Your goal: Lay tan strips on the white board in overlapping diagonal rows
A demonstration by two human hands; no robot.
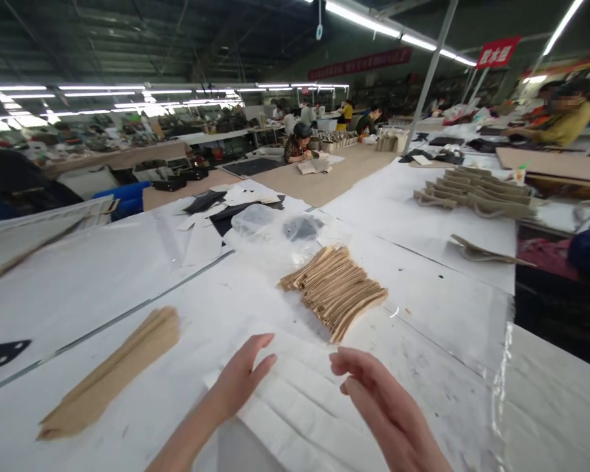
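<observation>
My left hand (238, 380) hovers with fingers stretched out over a row of overlapping white strips (295, 400) on the white table (128, 275). My right hand (378, 400) is beside it, fingers extended and slightly curved, holding nothing. Just beyond both hands lies a fanned stack of tan strips (335, 288). A longer tan piece (113, 373) lies to the left of my left hand.
A clear plastic bag (275, 233) and black and white cut pieces (226, 203) lie farther back. More tan pieces (476, 190) are stacked at the right. The table edge drops off at right. Other people work at distant tables.
</observation>
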